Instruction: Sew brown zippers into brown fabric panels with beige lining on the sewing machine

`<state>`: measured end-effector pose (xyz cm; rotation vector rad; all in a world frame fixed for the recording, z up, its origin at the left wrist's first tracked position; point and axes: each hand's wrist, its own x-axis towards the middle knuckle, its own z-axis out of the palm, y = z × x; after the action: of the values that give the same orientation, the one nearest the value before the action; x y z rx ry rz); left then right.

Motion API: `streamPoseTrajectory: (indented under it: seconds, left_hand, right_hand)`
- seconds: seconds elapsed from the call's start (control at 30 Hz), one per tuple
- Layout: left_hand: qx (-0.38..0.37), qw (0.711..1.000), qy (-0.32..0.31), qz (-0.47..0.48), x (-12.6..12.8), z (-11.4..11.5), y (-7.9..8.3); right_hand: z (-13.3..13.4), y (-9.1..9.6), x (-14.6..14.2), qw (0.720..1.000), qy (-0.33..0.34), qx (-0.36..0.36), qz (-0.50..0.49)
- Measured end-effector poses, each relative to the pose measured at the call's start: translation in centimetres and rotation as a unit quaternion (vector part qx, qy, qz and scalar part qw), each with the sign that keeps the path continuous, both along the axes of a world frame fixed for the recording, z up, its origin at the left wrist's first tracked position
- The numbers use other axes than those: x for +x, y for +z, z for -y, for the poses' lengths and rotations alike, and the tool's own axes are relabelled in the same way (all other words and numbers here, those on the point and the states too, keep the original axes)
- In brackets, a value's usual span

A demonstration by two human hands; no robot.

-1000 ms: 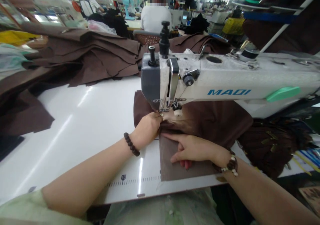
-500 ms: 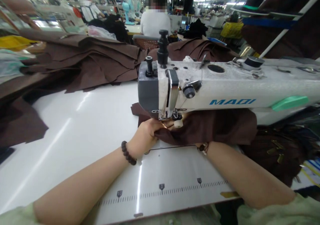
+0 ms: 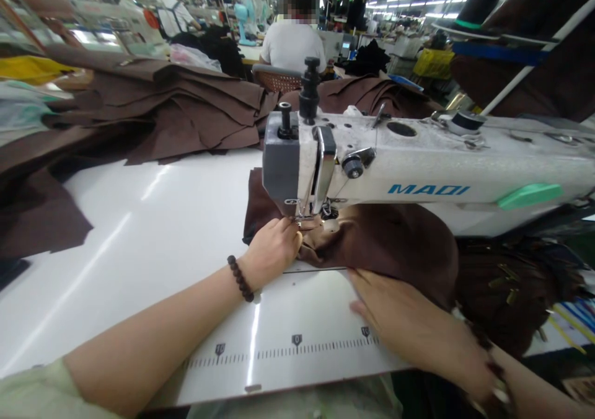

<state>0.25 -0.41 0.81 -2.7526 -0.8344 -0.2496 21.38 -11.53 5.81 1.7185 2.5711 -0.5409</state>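
Brown fabric point(image 3: 390, 239) lies bunched under the needle area of a white sewing machine point(image 3: 418, 165), with a lighter tan side turned up near the presser foot. Just left of the needle, my left hand point(image 3: 274, 248) has its fingers closed on the fabric's edge, a beaded bracelet on its wrist. My right hand point(image 3: 404, 317) reaches in from the lower right, slightly blurred. Its fingers are stretched out, with the tips at the fabric's near edge and the thumb apart over the white table point(image 3: 297, 307).
Stacked brown fabric pieces point(image 3: 186, 109) cover the table's far left side. A dark brown bag with zip pulls point(image 3: 502, 289) sits to the right below the machine. A ruler scale point(image 3: 297, 348) runs along the table's front edge. A person in white point(image 3: 292, 50) sits ahead.
My right hand has come out from beneath the fabric and moved back toward me, to the right. The fabric has shifted, showing more of its tan side. My left hand remains by the needle.
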Motion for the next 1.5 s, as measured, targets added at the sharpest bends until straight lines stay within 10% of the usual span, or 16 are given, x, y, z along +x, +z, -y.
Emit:
streamPoseTrajectory:
  seconds: [0.13,0.2,0.33,0.57,0.97,1.5]
  left_hand:
    - [-0.040,0.999,0.016,-0.001,-0.1,-0.1,0.1]
    - [-0.076,0.996,0.035,-0.007,-0.2,0.2,0.5]
    - [-0.177,0.984,0.030,-0.014,-1.2,1.2,2.7]
    - [-0.398,0.916,-0.039,0.027,-2.7,-0.4,5.9]
    - [-0.130,0.988,0.079,0.028,-1.4,1.6,0.4]
    - [-0.147,0.986,0.062,0.041,-1.7,0.7,0.5]
  right_hand:
    - [-0.3,3.4,-0.8,0.967,0.095,-0.122,-0.203]
    - [-2.0,3.4,-1.7,0.966,0.040,-0.057,-0.251]
    - [-5.2,0.6,-3.9,0.985,-0.039,0.156,-0.067]
    - [-6.9,0.0,-4.0,0.999,0.047,0.012,-0.011]
    - [-5.4,-5.5,-4.6,0.992,-0.014,0.123,-0.008]
    - [-4.6,-3.7,-4.7,0.989,0.022,0.146,-0.002]
